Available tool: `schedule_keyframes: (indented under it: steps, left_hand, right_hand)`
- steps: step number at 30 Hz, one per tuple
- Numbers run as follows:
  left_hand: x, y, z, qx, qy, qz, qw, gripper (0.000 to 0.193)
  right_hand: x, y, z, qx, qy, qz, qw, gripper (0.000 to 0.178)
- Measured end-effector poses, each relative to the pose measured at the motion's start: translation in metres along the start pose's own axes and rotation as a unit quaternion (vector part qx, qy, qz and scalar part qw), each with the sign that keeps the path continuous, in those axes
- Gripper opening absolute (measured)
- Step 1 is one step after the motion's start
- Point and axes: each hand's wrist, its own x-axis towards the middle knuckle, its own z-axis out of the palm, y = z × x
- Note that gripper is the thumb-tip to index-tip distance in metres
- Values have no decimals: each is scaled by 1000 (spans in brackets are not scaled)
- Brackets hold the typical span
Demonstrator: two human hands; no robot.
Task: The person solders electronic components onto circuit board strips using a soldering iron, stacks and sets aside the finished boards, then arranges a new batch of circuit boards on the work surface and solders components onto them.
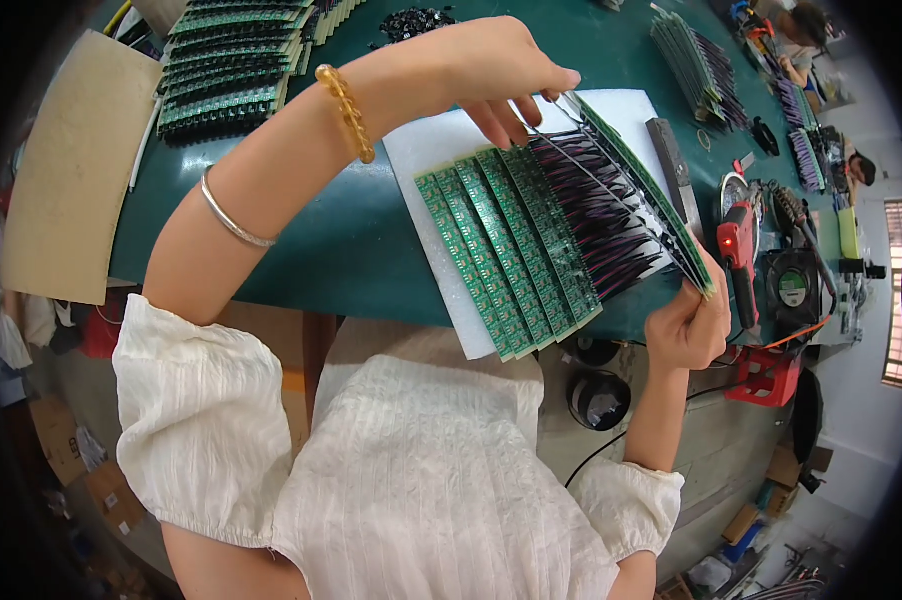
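Note:
My left hand (511, 85) reaches across the top of the work, its thumb and fingers closed at the far end of a long green circuit board strip (636, 175). At the near end of that strip, my right hand (691, 325) grips it in closed fingers. The strip stands tilted on edge, with dark and purple wires hanging on its left side. Left of it, several more circuit board strips (506, 250) lie overlapped, and dark wires (606, 215) spread out from them. These rest on a white foam pad (426, 150).
A green table (351, 260) carries stacked boards (226, 70) at far left and a wired bundle (696, 70) at far right. At right are a grey metal bar (674, 170), a red glue gun (739, 240) and a black fan (796, 285). Another person (796, 40) sits beyond.

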Motion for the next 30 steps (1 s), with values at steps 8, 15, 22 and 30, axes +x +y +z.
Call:
schedule_keyframes:
  steps: [8, 15, 22, 30]
  left_hand:
    - [8, -21, -2, -135, 0, 138, 981, 30]
    - [15, -40, 10, -18, 22, 139, 990, 25]
    - [14, -42, 14, 48, 40, 141, 988, 26]
    - [10, -38, 15, 164, 88, 174, 967, 24]
  right_hand:
    - [8, -5, -15, -75, -60, -124, 988, 25]
    - [-18, -3, -1, -49, -99, -122, 986, 22]
    - [-19, -5, 0, -20, -147, -123, 981, 19]
    - [-10, -6, -8, 52, -220, -66, 972, 31]
